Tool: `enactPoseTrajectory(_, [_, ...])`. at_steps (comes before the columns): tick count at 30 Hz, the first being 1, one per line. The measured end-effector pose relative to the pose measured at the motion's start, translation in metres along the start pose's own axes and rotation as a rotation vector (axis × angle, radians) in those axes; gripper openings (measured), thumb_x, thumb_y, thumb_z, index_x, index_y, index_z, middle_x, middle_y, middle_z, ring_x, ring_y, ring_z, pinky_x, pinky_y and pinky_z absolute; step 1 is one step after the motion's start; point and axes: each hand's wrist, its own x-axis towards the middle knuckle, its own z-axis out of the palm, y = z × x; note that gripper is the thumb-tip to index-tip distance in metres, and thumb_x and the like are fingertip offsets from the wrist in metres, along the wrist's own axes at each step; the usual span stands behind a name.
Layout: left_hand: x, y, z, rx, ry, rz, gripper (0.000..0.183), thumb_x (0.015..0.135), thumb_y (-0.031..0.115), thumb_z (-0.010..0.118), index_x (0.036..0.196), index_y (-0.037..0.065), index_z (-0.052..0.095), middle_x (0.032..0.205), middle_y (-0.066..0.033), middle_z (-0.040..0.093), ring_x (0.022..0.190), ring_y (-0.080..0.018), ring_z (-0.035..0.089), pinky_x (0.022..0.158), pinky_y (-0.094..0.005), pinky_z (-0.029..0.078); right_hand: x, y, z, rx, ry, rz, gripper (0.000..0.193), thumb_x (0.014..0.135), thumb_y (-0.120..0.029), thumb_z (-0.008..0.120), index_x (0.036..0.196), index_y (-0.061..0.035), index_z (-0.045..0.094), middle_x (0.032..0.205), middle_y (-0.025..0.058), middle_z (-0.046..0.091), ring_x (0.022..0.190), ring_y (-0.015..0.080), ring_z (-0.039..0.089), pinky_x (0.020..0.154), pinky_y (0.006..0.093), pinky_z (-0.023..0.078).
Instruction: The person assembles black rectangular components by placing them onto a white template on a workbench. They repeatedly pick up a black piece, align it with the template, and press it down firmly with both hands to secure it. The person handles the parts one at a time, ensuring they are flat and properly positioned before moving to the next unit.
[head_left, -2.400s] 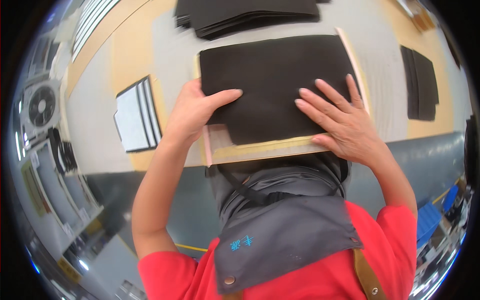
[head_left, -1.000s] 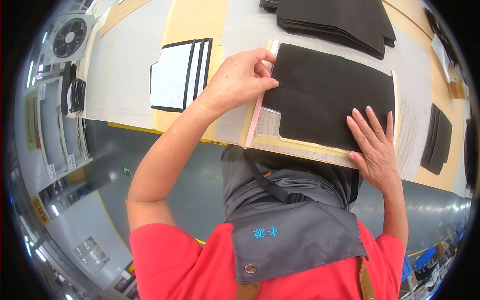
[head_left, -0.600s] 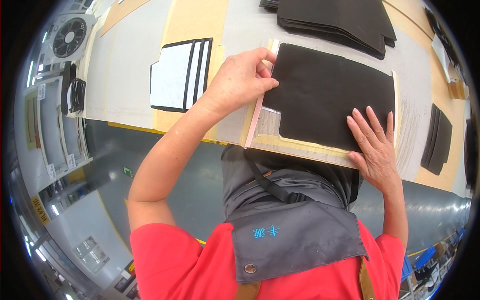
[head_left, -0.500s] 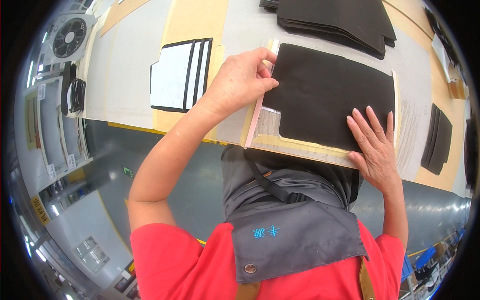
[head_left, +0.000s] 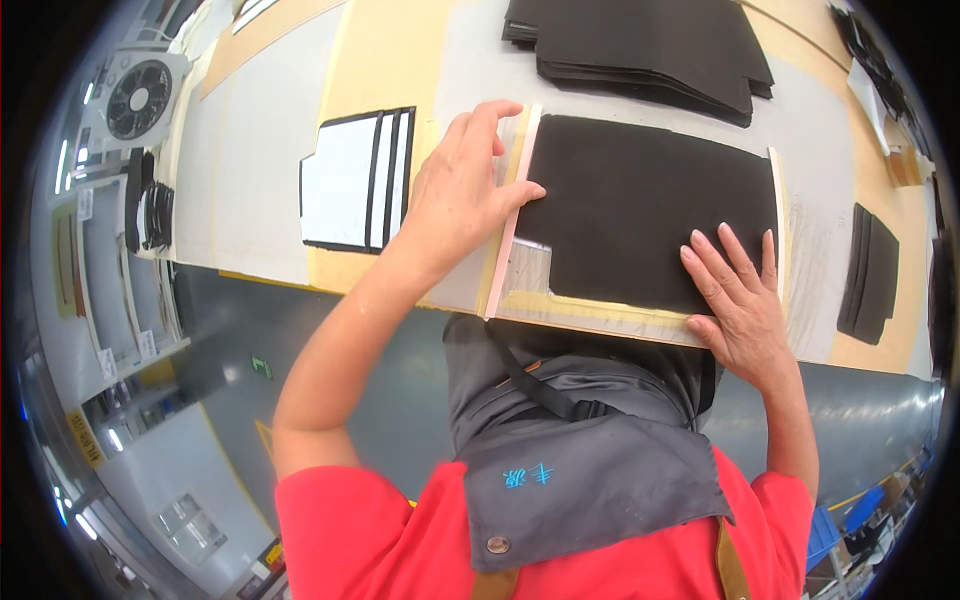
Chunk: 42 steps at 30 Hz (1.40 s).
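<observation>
A flat black sheet (head_left: pixel 640 210) with a notched lower-left corner lies on the worktable before me, between two pale strips fixed to the surface. Beside its left edge is my left hand (head_left: pixel 463 185), thumb stretched across the left strip (head_left: pixel 515 210) onto the sheet's margin and fingers apart. My right hand (head_left: pixel 745 305) rests spread out on the sheet's lower right part, near the right strip (head_left: pixel 777 220). Neither hand grips anything.
Beyond the sheet sits a stack of black sheets (head_left: pixel 645 60). A white panel with black edging (head_left: pixel 350 180) lies to the left, and small black pieces (head_left: pixel 868 275) to the right. A box fan (head_left: pixel 140 98) stands at the far left.
The fingers of my left hand have opened out from a near pinch at the sheet's left edge. My right hand stays spread on the sheet. The whole view has shifted slightly.
</observation>
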Motion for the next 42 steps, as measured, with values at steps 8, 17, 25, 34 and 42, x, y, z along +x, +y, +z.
enactPoseTrajectory(8, [-0.016, 0.023, 0.053, 0.033, 0.158, 0.385, 0.056, 0.089, 0.018, 0.078, 0.138, 0.002, 0.057, 0.137, -0.0208, 0.055, 0.131, -0.041, 0.053, 0.111, -0.0462, 0.045, 0.001, 0.0, -0.002, 0.021, -0.015, -0.006, 0.065, 0.101, -0.051, 0.05, 0.156, -0.0172, 0.047, 0.163, -0.0012, 0.042, 0.156, 0.0268, 0.028, 0.128, 0.0623, 0.004])
enactPoseTrajectory(17, [-0.017, 0.022, 0.07, 0.062, 0.091, 0.373, 0.056, 0.094, 0.028, 0.074, 0.142, 0.005, 0.056, 0.148, -0.0215, 0.048, 0.143, -0.0424, 0.042, 0.118, -0.0555, 0.037, 0.0, -0.001, -0.002, -0.002, -0.021, -0.001, 0.066, 0.102, -0.057, 0.046, 0.154, -0.0181, 0.049, 0.161, -0.001, 0.044, 0.154, 0.0273, 0.031, 0.128, 0.0621, 0.006])
enactPoseTrajectory(25, [-0.015, 0.027, 0.073, 0.04, 0.068, 0.352, 0.054, 0.092, 0.026, 0.075, 0.141, 0.009, 0.058, 0.148, -0.0208, 0.049, 0.144, -0.0417, 0.042, 0.119, -0.0552, 0.036, -0.001, -0.001, -0.005, 0.02, -0.036, 0.009, 0.066, 0.098, -0.053, 0.054, 0.154, -0.018, 0.05, 0.161, -0.001, 0.045, 0.155, 0.0269, 0.03, 0.128, 0.0621, 0.007])
enactPoseTrajectory(34, [0.012, 0.05, 0.086, 0.117, 0.073, 0.547, 0.05, 0.09, 0.011, 0.072, 0.137, 0.0, 0.058, 0.142, -0.016, 0.055, 0.138, -0.0335, 0.05, 0.118, -0.0473, 0.039, -0.002, -0.001, -0.004, 0.036, -0.051, 0.022, 0.068, 0.098, -0.053, 0.055, 0.157, -0.0227, 0.044, 0.164, -0.0038, 0.041, 0.156, 0.0237, 0.028, 0.128, 0.0618, 0.004])
enactPoseTrajectory(42, [0.022, 0.053, 0.093, 0.071, 0.066, 0.535, 0.042, 0.089, 0.007, 0.071, 0.13, 0.005, 0.062, 0.141, -0.0119, 0.058, 0.135, -0.0311, 0.052, 0.114, -0.0416, 0.043, -0.002, 0.0, -0.002, 0.067, -0.04, 0.023, 0.068, 0.098, -0.054, 0.055, 0.158, -0.0248, 0.044, 0.164, -0.0063, 0.039, 0.156, 0.0224, 0.027, 0.128, 0.0617, 0.002])
